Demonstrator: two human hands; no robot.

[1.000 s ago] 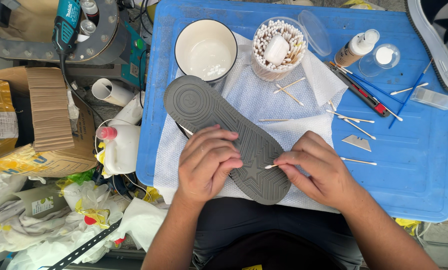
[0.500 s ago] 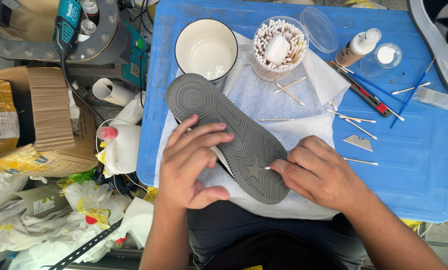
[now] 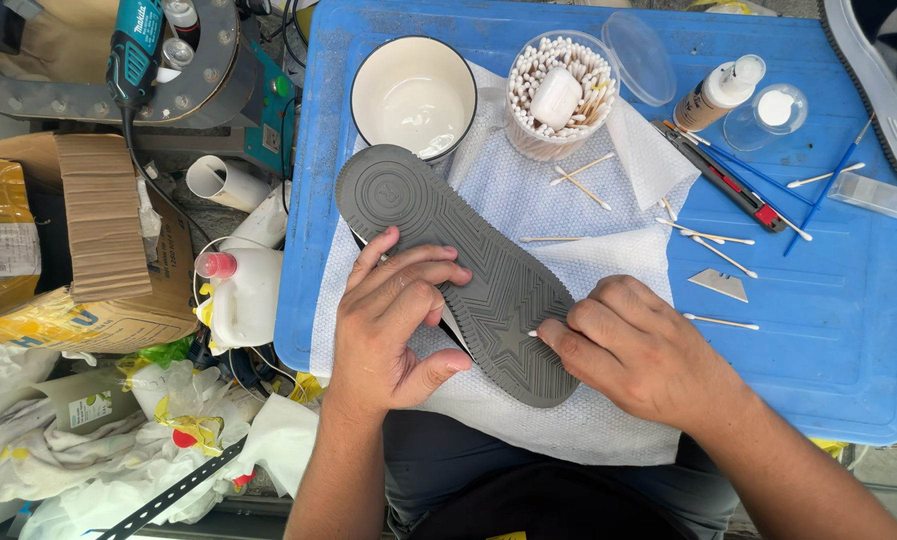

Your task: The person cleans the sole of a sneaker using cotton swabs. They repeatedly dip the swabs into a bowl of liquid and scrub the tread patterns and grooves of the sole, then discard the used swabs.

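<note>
A shoe lies sole-up on a white cloth (image 3: 609,200), its grey patterned sole (image 3: 449,240) running from upper left to lower right. My left hand (image 3: 394,320) grips the shoe from its left side, fingers spread over the middle of the sole and thumb under the edge. My right hand (image 3: 639,350) pinches a cotton swab (image 3: 537,333) whose white tip touches the star pattern near the sole's lower end.
On the blue table (image 3: 829,330) stand a white bowl (image 3: 414,95), a clear cup of cotton swabs (image 3: 559,95), a lid (image 3: 639,55), a small bottle (image 3: 719,90), a box cutter (image 3: 729,185), a blade (image 3: 721,285) and loose swabs. A jug (image 3: 234,295), cardboard and bags crowd the left.
My left hand slid off the top of the sole and now grips the shoe's left side. The shoe shifted slightly, and my right hand keeps the swab on the star pattern.
</note>
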